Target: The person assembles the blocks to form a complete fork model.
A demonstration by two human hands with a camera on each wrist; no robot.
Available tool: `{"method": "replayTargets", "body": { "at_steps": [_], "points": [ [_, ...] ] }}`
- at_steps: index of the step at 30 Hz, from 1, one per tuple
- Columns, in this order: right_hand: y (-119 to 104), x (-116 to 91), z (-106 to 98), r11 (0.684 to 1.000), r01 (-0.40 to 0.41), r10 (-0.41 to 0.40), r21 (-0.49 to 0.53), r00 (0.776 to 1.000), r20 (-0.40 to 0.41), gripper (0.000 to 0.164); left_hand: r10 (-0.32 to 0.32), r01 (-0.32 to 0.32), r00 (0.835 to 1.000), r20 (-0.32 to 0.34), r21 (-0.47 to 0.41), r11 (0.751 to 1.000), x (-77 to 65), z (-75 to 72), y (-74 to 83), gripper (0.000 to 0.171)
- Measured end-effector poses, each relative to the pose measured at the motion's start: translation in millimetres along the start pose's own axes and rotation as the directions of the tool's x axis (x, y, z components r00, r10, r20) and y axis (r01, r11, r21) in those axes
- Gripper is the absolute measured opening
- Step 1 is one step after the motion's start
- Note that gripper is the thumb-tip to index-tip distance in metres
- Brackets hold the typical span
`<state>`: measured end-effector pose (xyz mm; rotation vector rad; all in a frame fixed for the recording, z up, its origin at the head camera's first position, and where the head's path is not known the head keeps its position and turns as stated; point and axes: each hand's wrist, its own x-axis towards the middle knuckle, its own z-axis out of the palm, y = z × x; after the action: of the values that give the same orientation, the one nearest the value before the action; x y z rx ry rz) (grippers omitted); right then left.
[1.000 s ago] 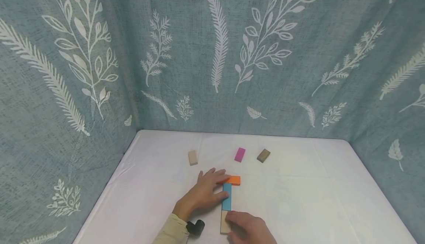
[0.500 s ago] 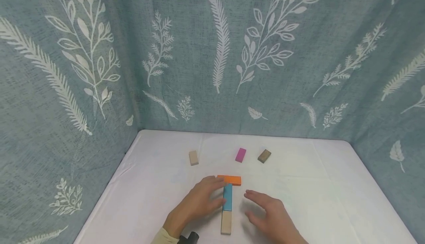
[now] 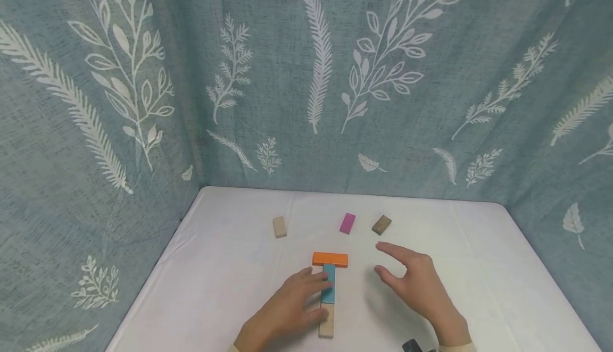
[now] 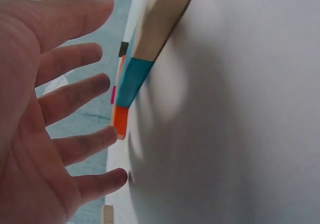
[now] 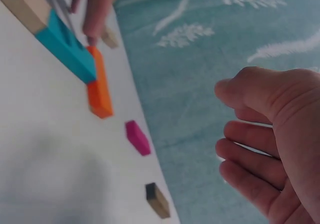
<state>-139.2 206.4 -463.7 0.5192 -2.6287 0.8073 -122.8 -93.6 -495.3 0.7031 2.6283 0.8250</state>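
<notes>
Teal curtain (image 3: 278,75), white leaf prints (image 3: 322,57) on it, white tabletop (image 3: 455,272)

From the head we look forward and down over the surface (image 3: 455,277); both wrist views, close and tilted, share the blue block (image 4: 133,82) and orange block (image 4: 120,119).

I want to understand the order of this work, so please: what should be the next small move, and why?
Probably, the right hand should reach forward to the brown block. This hand holds nothing, and that block is the loose one nearest to it, while the orange block, blue block and tan block already form a T.
</notes>
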Motion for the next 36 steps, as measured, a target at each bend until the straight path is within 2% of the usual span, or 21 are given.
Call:
{"method": "replayTargets", "body": {
  "at_steps": [5, 10, 23, 28, 36],
  "points": [
    [12.1, 11.5, -8.0, 0.999, 0.035, -0.036, -0.015, 0.998, -0.054, 0.044, 0.003, -0.003, 1.000, 0.001, 0.005, 1.000, -1.4, 5.3, -0.5, 0.058],
    [22.1, 21.3, -13.9, 1.000, 0.014, -0.013, 0.013, 0.997, -0.080, 0.043, 0.022, -0.022, 0.999, -0.025, 0.007, 1.000, -4.0, 6.7, -1.6, 0.058],
    [55.5, 43.0, -16.5, 0.993, -0.103, 0.106, 0.065, 0.993, -0.054, 0.042, 0.007, -0.007, 0.999, -0.044, 0.000, 1.000, -4.6, 9.5, -2.2, 0.057],
    [67.1, 52.3, -16.2, 0.986, -0.145, 0.147, 0.078, 0.989, -0.019, 0.042, -0.004, 0.004, 0.998, -0.058, 0.002, 1.000, -3.9, 9.9, -0.4, 0.055],
    [89.0, 62.4, -3.4, 0.977, -0.180, 0.178, 0.112, 0.984, 0.025, 0.041, 0.005, -0.004, 0.998, -0.068, 0.006, 1.000, -2.1, 10.2, 1.1, 0.053]
  ]
}}
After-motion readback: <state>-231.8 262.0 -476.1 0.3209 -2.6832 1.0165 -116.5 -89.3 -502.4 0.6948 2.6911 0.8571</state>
